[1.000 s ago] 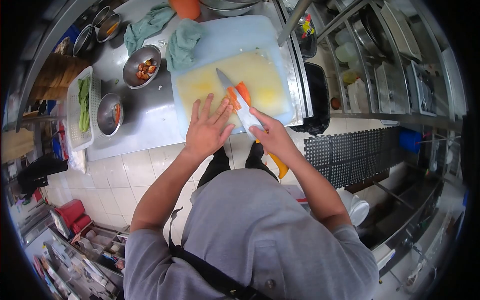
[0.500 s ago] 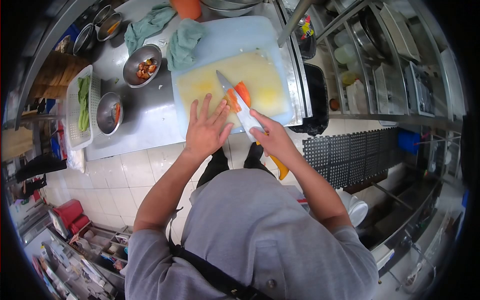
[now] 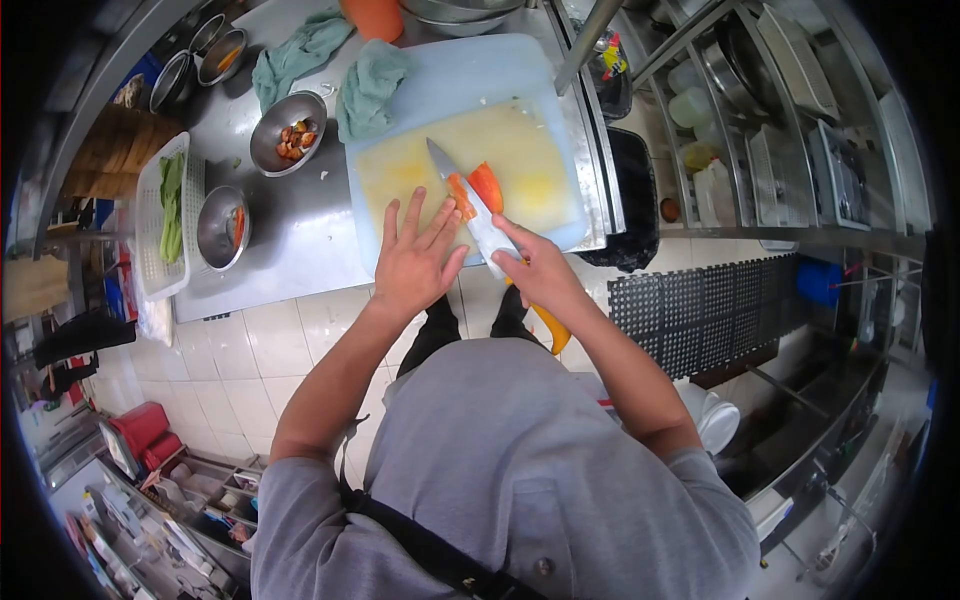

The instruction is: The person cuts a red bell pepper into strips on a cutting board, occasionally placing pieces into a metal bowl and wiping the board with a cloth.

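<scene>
On the yellowed cutting board [image 3: 400, 165] my left hand [image 3: 412, 258] lies palm down with its fingers spread. Its fingertips are right at a flat orange-red vegetable piece [image 3: 461, 196] beside the knife blade. My right hand [image 3: 540, 272] grips a large kitchen knife [image 3: 490, 236] with a yellow handle, the blade pointing away from me and slightly left. Just right of the blade lies a second orange-red vegetable piece [image 3: 487, 187]. The hand hides where blade meets handle.
Left of the board stand a metal bowl of reddish chunks [image 3: 297, 142], a bowl with orange strips [image 3: 237, 228] and a white basket [image 3: 150, 235] with green stalks. A green cloth [image 3: 372, 95] lies at the board's far left corner. A metal post [image 3: 590, 45] rises at the right.
The knife has shifted slightly left and forward with my right hand. My left hand keeps its place on the board, fingers still spread.
</scene>
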A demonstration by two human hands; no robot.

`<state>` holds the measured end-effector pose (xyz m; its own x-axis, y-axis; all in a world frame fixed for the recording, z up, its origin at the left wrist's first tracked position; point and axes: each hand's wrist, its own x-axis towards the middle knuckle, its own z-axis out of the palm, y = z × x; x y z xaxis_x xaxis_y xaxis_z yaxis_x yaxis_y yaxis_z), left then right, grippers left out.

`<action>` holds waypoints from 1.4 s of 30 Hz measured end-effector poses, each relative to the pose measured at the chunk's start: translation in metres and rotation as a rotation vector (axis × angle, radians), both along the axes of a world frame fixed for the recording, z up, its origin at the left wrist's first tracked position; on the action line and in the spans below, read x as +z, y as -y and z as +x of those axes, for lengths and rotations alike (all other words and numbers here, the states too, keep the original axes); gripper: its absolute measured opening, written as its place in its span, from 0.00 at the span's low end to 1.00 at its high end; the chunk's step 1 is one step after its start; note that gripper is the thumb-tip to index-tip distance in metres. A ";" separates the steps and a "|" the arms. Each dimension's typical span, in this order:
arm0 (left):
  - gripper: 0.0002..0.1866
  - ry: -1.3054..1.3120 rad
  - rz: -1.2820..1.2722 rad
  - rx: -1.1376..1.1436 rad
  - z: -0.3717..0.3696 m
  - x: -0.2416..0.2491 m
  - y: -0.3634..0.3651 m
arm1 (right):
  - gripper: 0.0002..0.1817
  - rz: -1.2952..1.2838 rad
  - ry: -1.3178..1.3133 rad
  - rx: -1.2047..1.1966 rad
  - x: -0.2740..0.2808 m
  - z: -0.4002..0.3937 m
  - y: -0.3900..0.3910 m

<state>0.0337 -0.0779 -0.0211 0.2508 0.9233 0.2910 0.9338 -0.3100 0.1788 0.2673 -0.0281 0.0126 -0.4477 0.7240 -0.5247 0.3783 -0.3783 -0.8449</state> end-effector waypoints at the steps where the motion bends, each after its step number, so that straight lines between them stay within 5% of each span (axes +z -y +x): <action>1: 0.26 0.001 -0.005 0.001 0.000 0.000 0.000 | 0.33 0.003 -0.001 0.001 0.001 0.001 0.001; 7: 0.26 0.035 -0.005 0.029 0.001 0.001 0.003 | 0.34 -0.019 0.053 0.024 0.002 0.012 0.012; 15: 0.21 0.216 0.063 0.022 -0.007 0.022 -0.022 | 0.38 -0.221 -0.184 -0.054 -0.004 0.027 0.000; 25: 0.27 0.141 0.152 -0.372 0.070 0.067 -0.095 | 0.36 0.050 -0.213 -0.370 0.033 0.090 0.006; 29: 0.36 -0.053 0.149 -0.567 0.144 0.087 -0.136 | 0.35 0.318 0.016 -0.513 0.043 0.130 0.009; 36: 0.40 -0.123 0.184 -0.754 0.234 0.066 -0.179 | 0.35 0.336 0.001 -0.780 0.059 0.187 0.016; 42: 0.33 -0.173 0.103 -0.724 0.232 0.043 -0.182 | 0.35 0.462 0.196 -0.902 0.038 0.216 0.018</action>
<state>0.2656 0.1036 0.0218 0.8351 0.4803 0.2683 0.5022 -0.8646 -0.0152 0.4830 -0.0460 0.0505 0.4253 0.8977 -0.1151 0.2613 -0.2436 -0.9340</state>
